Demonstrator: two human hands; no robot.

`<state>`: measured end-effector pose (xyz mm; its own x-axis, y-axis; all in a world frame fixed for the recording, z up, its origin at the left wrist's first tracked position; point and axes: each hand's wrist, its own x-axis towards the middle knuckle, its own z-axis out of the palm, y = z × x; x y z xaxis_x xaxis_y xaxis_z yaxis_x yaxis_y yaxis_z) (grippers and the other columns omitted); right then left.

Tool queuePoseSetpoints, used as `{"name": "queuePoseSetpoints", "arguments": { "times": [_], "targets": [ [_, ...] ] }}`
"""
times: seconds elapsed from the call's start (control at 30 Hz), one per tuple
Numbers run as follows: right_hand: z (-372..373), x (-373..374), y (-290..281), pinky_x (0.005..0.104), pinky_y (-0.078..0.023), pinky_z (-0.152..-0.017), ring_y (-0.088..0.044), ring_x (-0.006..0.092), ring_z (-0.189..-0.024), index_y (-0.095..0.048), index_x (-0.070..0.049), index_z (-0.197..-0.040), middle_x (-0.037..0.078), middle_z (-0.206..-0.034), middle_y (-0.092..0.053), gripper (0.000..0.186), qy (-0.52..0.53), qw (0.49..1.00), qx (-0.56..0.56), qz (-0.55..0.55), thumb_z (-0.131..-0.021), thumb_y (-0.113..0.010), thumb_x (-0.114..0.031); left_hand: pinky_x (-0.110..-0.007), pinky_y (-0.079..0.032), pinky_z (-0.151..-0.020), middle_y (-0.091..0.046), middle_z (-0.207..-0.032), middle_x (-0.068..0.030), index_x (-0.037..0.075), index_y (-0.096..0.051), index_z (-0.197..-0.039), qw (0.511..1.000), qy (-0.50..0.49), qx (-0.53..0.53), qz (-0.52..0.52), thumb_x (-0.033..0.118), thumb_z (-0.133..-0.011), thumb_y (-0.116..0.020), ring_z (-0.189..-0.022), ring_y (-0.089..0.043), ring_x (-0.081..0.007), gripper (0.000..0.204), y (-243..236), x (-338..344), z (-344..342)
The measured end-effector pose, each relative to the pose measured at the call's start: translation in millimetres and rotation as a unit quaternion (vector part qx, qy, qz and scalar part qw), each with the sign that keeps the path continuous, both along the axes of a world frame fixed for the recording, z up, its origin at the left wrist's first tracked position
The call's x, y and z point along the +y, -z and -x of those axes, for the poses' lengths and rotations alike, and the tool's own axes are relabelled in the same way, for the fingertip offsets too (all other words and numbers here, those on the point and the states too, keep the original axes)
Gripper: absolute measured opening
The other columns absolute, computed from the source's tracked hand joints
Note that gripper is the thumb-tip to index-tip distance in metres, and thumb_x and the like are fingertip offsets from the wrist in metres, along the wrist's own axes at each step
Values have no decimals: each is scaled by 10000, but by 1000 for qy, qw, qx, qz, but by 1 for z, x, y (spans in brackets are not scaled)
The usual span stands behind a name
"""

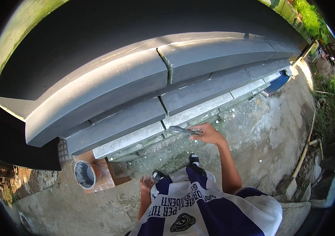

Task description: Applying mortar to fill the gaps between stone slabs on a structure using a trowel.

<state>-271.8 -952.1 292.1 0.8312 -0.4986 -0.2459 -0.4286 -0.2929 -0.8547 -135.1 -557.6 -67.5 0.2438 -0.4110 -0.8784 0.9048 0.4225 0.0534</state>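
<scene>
My right hand [207, 134] is closed around the handle of a grey-smeared paintbrush [179, 129]. The brush's broad end points left, close to the pale lowest ledge [199, 112] of a stepped wall. Whether it touches that ledge I cannot tell. Above are two dark grey ledges, the middle one [203, 92] and the thicker upper one [136, 72], split by narrow vertical gaps. Beside my knee hangs my left hand [147, 182], holding nothing, with its fingers loosely apart. A bucket [96, 173] with grey paint inside stands to its left.
The bucket rests on a reddish-brown tiled step [105, 181] at the wall's left end. Rough concrete ground [254, 157] with white specks runs along the wall. A blue container [278, 83] stands at the far right end. Bamboo poles [305, 147] and plants line the right edge.
</scene>
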Motion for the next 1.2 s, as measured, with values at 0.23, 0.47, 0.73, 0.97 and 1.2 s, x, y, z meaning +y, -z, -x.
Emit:
{"name": "queuePoseSetpoints", "arguments": {
  "times": [0.23,0.47,0.73,0.97,1.2],
  "targets": [
    [-10,-41,40,218,-222,-423,-328,16,-476,-601,-22,-1188,-52,-624,-542,414,84,966,-110,-218,-808,-714,-138,-378,-451,-724,-565,-1148,-34,139,-537,-1074,997,55,-46,-26,359,-837,-527,-1081,-544,-268,324,8,-5,7],
    [64,-97,58,213,-181,-386,-290,14,-418,-602,-37,-1191,-79,-570,-447,391,278,925,-116,-233,-819,-693,-121,-386,-465,-678,-622,-1033,-39,142,-579,-972,998,19,-31,-58,358,-811,-559,-985,-591,-303,270,15,-11,28],
    [6,-52,94,209,-248,-400,-310,16,-459,-427,-43,-1361,-98,-590,-359,481,460,810,-343,-118,-901,-564,-78,-371,-470,-675,-618,-1050,-33,146,-582,-978,995,54,-60,-64,368,-784,-586,-1001,-585,-293,295,14,-23,30],
    [-9,47,103,266,-413,-530,-429,67,-576,-471,-75,-1323,165,-741,-634,491,140,954,-262,-42,-859,-621,-133,-393,-444,-731,-613,-1049,-36,114,-580,-989,988,104,-82,-80,306,-814,-512,-1014,-569,-260,269,8,-38,26],
    [44,-56,77,331,-440,-540,-535,233,-521,-625,-95,-1148,168,-632,-568,308,149,953,-246,95,-852,-629,-183,-409,-446,-730,-589,-1109,-19,171,-541,-1143,980,129,-68,-134,304,-830,-494,-1015,-565,-261,343,24,7,30]
  ]
}}
